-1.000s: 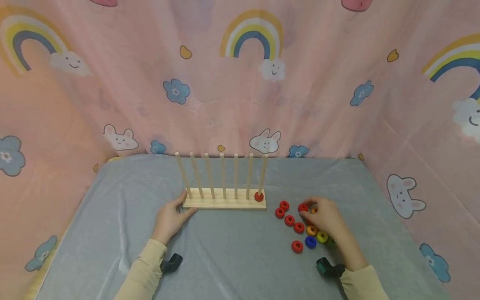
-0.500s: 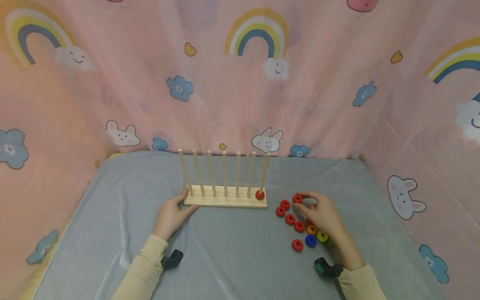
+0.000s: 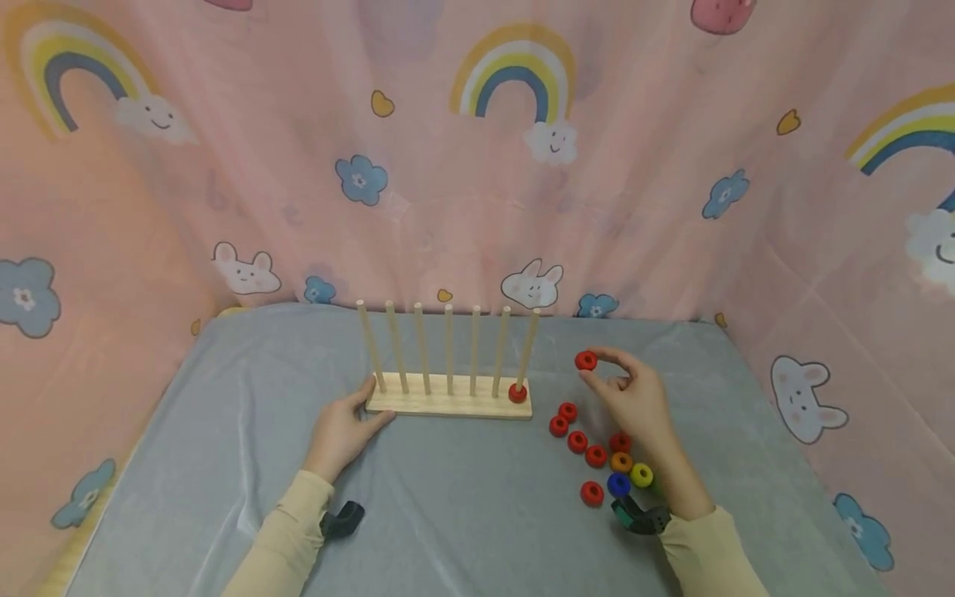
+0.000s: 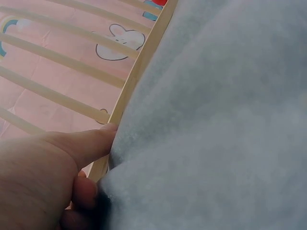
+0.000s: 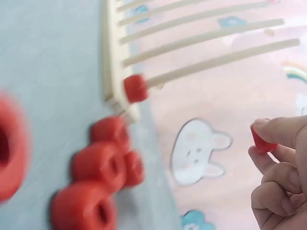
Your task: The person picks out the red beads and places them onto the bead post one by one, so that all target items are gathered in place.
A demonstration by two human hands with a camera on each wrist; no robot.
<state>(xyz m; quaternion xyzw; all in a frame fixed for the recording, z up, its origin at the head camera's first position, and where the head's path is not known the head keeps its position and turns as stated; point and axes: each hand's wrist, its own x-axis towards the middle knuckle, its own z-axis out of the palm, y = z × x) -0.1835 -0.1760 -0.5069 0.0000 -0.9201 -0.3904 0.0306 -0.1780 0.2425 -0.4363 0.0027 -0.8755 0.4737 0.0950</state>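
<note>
A pale wooden peg board with a row of several upright pegs stands on the cloth. One red bead sits at the foot of its rightmost peg. My left hand grips the board's left end, thumb along the front edge, as the left wrist view also shows. Raised above the cloth to the right of the board, my right hand pinches a red bead between thumb and fingertip. In the right wrist view this held bead is partly covered by the thumb.
Several loose red beads lie right of the board. Near them are an orange bead, a yellow bead and a blue bead. A green one is mostly hidden by the right wrist. Grey cloth covers the table; a patterned pink curtain hangs behind.
My right hand has lifted the red bead up from the loose beads, moving away from me and slightly left. The left hand keeps its grip on the board.
</note>
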